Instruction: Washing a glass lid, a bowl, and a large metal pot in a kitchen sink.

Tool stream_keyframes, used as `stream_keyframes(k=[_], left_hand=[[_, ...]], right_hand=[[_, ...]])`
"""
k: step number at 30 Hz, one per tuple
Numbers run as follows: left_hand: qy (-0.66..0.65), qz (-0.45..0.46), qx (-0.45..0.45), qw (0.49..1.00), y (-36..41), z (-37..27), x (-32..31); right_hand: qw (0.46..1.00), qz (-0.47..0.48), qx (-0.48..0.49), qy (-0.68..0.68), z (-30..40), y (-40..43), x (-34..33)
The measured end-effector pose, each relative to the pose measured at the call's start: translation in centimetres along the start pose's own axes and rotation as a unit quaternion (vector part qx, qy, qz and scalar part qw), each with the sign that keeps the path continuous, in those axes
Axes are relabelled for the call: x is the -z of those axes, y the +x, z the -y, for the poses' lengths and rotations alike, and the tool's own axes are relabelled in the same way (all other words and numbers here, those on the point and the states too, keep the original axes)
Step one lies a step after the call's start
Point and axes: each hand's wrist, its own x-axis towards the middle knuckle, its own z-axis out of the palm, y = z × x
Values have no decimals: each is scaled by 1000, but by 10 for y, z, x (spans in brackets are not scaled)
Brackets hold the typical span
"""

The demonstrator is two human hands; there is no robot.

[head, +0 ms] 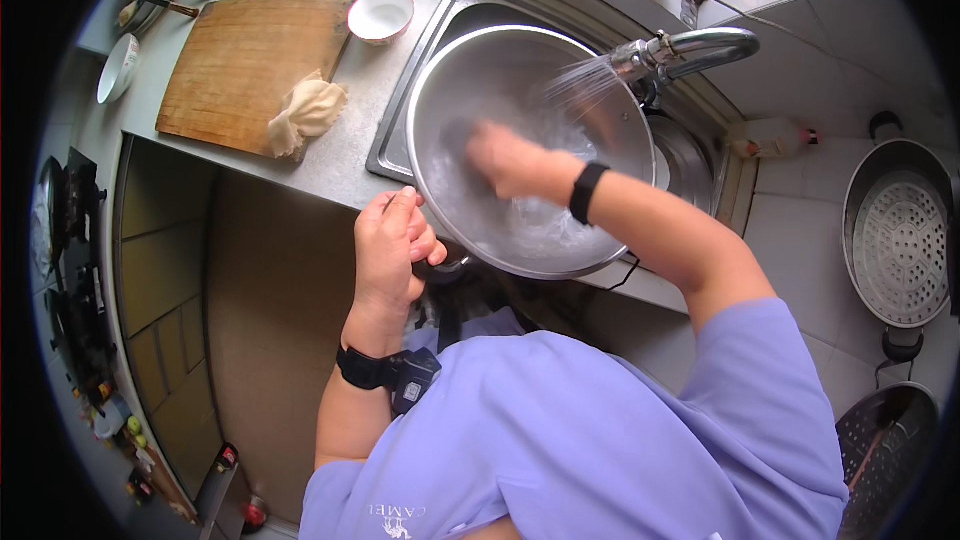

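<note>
A large metal wok [540, 255] rests tilted over the steel sink [390, 142], and water sprays into it from the chrome faucet [645, 60]. My left hand [394, 240] is at the wok's black side handle [442, 270], fingers curled against it; how firmly it grips is unclear. Inside the wok, my right hand [510, 161] is blurred by motion, with a dark, indistinct thing at its fingertips against the wall. Water lies in the wok's bottom.
On the counter left of the sink are a wooden cutting board [247, 67], a crumpled beige cloth [307, 112] and a red-rimmed bowl [381, 15]. A metal basin [679, 161] sits partly under the wok. A perforated steamer pan [900, 240] hangs at the right; a plastic bottle [772, 139] lies near the sink.
</note>
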Motion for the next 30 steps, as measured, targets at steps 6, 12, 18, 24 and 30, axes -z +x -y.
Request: stream_keyframes(k=[6, 12, 18, 24, 30], left_hand=[[-11, -9, -14, 1000, -2, 5, 0], [-52, -44, -49, 996, -4, 12, -13], [-38, -45, -54, 997, -5, 14, -14], [-27, -44, -49, 997, -4, 11, -10], [-8, -23, -34, 999, -4, 10, -11]], right_hand=[[976, 5, -123, -180, -71, -54, 26], [925, 312, -215, 15, 3, -107, 34], [857, -11, -211, 469, 99, -44, 44], [907, 137, -226, 328, 68, -125, 67], [965, -66, -193, -168, -55, -173, 82]])
